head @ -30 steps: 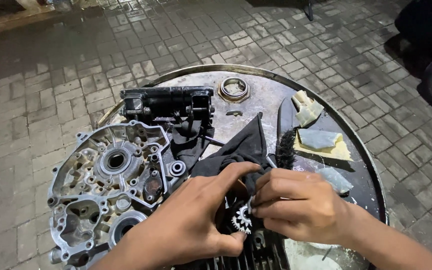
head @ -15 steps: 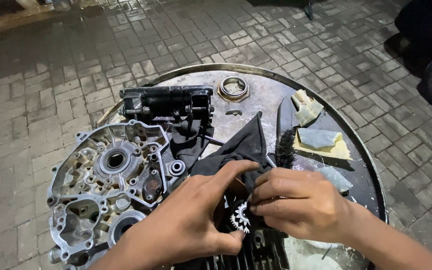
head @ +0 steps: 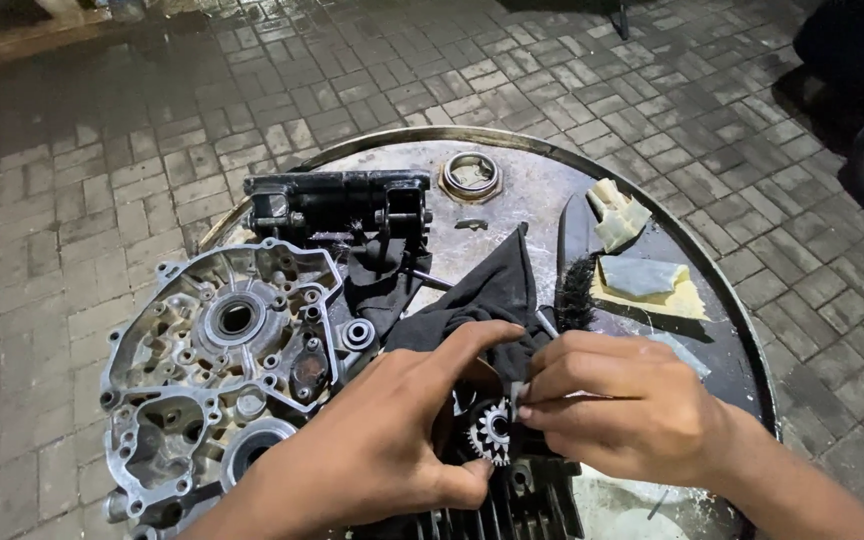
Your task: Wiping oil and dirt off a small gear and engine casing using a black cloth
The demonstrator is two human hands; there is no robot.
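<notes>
Together, left hand [head: 372, 450] and right hand [head: 622, 415] fingers pinching small gear [head: 492, 432], toothed face toward camera, black rag [head: 487, 300] behind

Gear [head: 493, 432] half-hidden — hands cover it

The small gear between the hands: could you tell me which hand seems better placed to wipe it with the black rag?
Probably the right hand: its fingertips pinch the black rag right beside the small gear, while the left hand cups the gear from below.
</notes>
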